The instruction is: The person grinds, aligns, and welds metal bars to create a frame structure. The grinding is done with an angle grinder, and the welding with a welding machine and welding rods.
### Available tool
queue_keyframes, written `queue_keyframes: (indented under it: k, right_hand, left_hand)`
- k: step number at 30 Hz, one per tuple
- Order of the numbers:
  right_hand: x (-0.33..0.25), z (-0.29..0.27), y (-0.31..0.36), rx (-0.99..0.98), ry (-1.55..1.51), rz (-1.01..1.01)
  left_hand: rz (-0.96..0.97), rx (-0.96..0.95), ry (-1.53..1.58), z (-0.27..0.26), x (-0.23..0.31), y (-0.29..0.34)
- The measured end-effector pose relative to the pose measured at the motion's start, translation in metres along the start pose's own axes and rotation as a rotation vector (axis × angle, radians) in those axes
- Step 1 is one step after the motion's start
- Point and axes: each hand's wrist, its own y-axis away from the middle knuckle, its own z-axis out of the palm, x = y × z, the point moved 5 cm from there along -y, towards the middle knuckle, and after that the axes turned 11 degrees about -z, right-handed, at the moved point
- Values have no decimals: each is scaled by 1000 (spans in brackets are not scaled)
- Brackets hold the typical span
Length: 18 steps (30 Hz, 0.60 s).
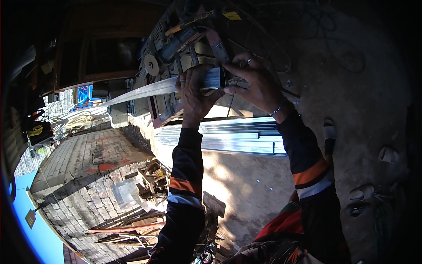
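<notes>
Dark sleeves (pixel 301 143) banded in orange and grey reach up to a long metal bar (pixel 160 87), which lies across the view over a reddish metal frame (pixel 167 119). Its long axis runs leftward and slightly down from the hands, narrowing with distance, and its near end points right. Flat-faced and straight-edged, it is silvery grey, paler along the far stretch, with a squared near end. Just short of that end the left hand (pixel 195 94) grips it, fingers over the top; the right hand (pixel 261 86) has thumb and forefinger spread at the end, though shadow leaves me unable to tell whether they pinch it.
</notes>
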Motion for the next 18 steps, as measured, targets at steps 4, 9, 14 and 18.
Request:
queue_keyframes:
  k: [4, 9, 14, 18]
  right_hand:
    - [-11, -1, -2, -3, 87, -44]
    - [-16, 2, -3, -2, 128, 23]
    - [-15, 2, -3, -16, 131, 81]
    - [-15, -2, -9, 88, 53, 142]
  left_hand:
    - [18, -5, 3, 0, -1, 0]
    - [-2, 17, 14, 1, -2, 1]
    - [58, 15, -11, 0, 6, 3]
    - [53, 24, 29, -3, 6, 1]
